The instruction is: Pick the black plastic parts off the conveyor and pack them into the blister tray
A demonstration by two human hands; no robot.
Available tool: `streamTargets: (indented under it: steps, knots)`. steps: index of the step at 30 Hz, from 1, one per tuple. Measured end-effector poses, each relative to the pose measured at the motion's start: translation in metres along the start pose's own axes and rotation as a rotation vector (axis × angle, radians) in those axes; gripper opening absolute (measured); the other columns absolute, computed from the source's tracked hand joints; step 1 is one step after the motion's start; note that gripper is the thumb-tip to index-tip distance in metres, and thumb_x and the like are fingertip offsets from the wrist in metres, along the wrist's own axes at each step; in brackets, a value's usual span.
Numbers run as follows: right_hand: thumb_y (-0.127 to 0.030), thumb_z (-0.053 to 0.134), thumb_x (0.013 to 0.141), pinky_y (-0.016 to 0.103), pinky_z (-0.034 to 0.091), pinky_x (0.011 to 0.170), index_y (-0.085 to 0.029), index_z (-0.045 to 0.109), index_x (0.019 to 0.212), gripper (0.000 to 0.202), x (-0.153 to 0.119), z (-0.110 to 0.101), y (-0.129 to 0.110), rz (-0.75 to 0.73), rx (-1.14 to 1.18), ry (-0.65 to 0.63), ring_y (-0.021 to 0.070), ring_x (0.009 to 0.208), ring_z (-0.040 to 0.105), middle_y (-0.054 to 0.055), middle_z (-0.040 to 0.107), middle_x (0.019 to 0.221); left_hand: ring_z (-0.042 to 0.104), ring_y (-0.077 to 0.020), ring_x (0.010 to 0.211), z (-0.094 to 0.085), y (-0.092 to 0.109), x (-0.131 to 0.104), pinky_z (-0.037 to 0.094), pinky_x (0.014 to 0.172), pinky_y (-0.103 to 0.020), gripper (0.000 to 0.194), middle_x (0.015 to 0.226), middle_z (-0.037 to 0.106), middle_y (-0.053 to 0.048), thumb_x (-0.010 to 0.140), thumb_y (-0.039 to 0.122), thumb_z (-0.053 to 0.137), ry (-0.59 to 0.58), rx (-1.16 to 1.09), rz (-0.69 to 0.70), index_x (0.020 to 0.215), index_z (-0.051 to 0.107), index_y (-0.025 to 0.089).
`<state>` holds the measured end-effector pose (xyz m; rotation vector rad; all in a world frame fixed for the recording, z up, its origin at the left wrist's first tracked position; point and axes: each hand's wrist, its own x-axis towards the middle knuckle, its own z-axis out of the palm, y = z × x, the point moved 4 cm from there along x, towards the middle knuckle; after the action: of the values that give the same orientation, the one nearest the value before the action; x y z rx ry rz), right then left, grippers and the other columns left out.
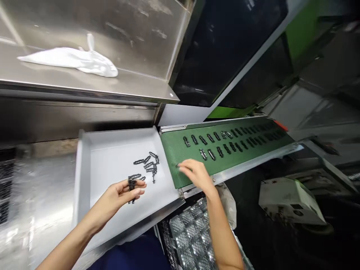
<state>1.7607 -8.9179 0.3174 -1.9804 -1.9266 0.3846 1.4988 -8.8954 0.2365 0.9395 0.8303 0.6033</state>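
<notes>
My left hand (119, 193) is above the white tray (105, 150), fingers closed around a few small black slotted plastic parts (131, 183). More parts of this kind (150, 164) lie loose in the tray just beyond my fingertips. Over the near end of the green conveyor belt (171, 150) is my right hand (197, 172), its thumb and fingers pinched together. A small dark spot shows at those fingertips, too blurred to name. Farther along the belt, several black parts (211, 153) lie in two rows.
A white cloth-like bundle (70, 62) lies on the steel shelf (135, 84) above the tray. Below the belt stand clear plastic blister trays (188, 228). A pale box-shaped machine (289, 202) is at the right. The belt's metal side rail (253, 163) runs along its near edge.
</notes>
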Motion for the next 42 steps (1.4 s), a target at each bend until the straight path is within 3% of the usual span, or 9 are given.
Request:
streamTargets:
  steps: [3, 6, 9, 14, 24, 31, 36, 39, 42]
  knots:
    - [-0.028, 0.059, 0.093, 0.025, 0.053, 0.082, -0.029, 0.075, 0.099, 0.016, -0.024, 0.028, -0.073, -0.403, 0.09, -0.266, 0.0157, 0.089, 0.067, 0.001, 0.07, 0.098, 0.063, -0.0212, 0.082, -0.001, 0.008, -0.008, 0.047, 0.072, -0.025, 0.032, 0.096, 0.074, -0.008, 0.074, 0.029, 0.079, -0.166, 0.058, -0.021, 0.102, 0.074, 0.015]
    - [-0.024, 0.058, 0.094, 0.029, 0.056, 0.081, -0.028, 0.071, 0.109, 0.02, -0.034, 0.05, -0.117, -0.472, 0.205, -0.197, 0.0174, 0.09, 0.067, 0.003, 0.069, 0.099, 0.056, -0.0165, 0.069, -0.002, 0.006, -0.026, 0.041, 0.063, -0.023, 0.02, 0.082, 0.072, -0.004, 0.076, 0.027, 0.075, -0.323, 0.036, -0.036, 0.093, 0.076, 0.016]
    - [-0.021, 0.063, 0.09, 0.033, 0.054, 0.095, -0.026, 0.061, 0.126, 0.036, -0.035, 0.069, -0.134, -0.42, 0.363, -0.091, 0.0193, 0.106, 0.066, 0.004, 0.069, 0.116, 0.056, -0.0161, 0.066, -0.012, -0.001, -0.047, 0.039, 0.06, -0.023, 0.014, 0.078, 0.07, -0.004, 0.077, 0.029, 0.074, -0.288, -0.083, -0.03, 0.084, 0.075, 0.017]
    - [-0.038, 0.078, 0.077, 0.043, 0.043, 0.112, -0.028, 0.031, 0.151, 0.088, -0.041, 0.092, -0.158, -0.633, 0.351, -0.218, 0.0268, 0.134, 0.047, 0.009, 0.049, 0.146, 0.065, -0.0202, 0.08, -0.033, -0.011, -0.08, 0.046, 0.069, -0.024, 0.027, 0.089, 0.075, -0.008, 0.075, 0.033, 0.078, -0.148, -0.362, -0.065, 0.095, 0.075, 0.015]
    - [-0.037, 0.083, 0.071, 0.041, 0.037, 0.114, -0.033, 0.044, 0.142, 0.081, -0.041, 0.109, -0.186, -0.642, 0.529, -0.209, 0.0243, 0.137, 0.042, 0.005, 0.056, 0.139, 0.068, -0.0256, 0.093, -0.054, -0.01, -0.101, 0.049, 0.081, -0.03, 0.041, 0.095, 0.075, -0.011, 0.066, 0.038, 0.086, -0.146, -0.52, -0.024, 0.098, 0.076, 0.015]
    - [-0.031, 0.088, 0.064, 0.042, 0.032, 0.115, -0.032, 0.049, 0.137, 0.083, -0.042, 0.113, -0.174, -0.521, 0.568, -0.262, 0.0248, 0.137, 0.04, 0.005, 0.057, 0.138, 0.066, -0.0202, 0.088, -0.046, -0.008, -0.087, 0.049, 0.083, -0.028, 0.038, 0.091, 0.074, -0.009, 0.069, 0.035, 0.085, -0.207, -0.507, -0.019, 0.1, 0.075, 0.015]
    - [-0.036, 0.089, 0.06, 0.037, 0.038, 0.112, -0.03, 0.052, 0.135, 0.084, -0.013, 0.102, -0.138, -0.463, 0.498, -0.297, 0.0236, 0.132, 0.047, 0.004, 0.057, 0.138, 0.065, -0.018, 0.084, -0.039, -0.012, -0.064, 0.052, 0.075, -0.026, 0.026, 0.091, 0.071, -0.004, 0.073, 0.034, 0.082, -0.077, -0.431, -0.079, 0.093, 0.075, 0.019]
    - [-0.034, 0.074, 0.079, 0.033, 0.049, 0.097, -0.024, 0.067, 0.114, 0.037, 0.043, 0.068, -0.066, -0.073, 0.325, 0.091, 0.0205, 0.106, 0.063, 0.005, 0.068, 0.119, 0.065, -0.0189, 0.087, -0.031, -0.013, -0.048, 0.052, 0.083, -0.029, 0.029, 0.096, 0.072, -0.005, 0.074, 0.035, 0.081, -0.045, -0.427, -0.129, 0.097, 0.075, 0.02]
    - [-0.024, 0.055, 0.094, 0.043, 0.044, 0.1, -0.011, 0.062, 0.114, 0.025, 0.088, 0.025, 0.008, 0.207, 0.191, 0.421, 0.0235, 0.112, 0.056, 0.015, 0.059, 0.125, 0.066, -0.0199, 0.087, -0.02, -0.012, -0.036, 0.054, 0.08, -0.03, 0.036, 0.1, 0.073, -0.006, 0.072, 0.036, 0.083, -0.098, -0.422, -0.154, 0.104, 0.074, 0.021]
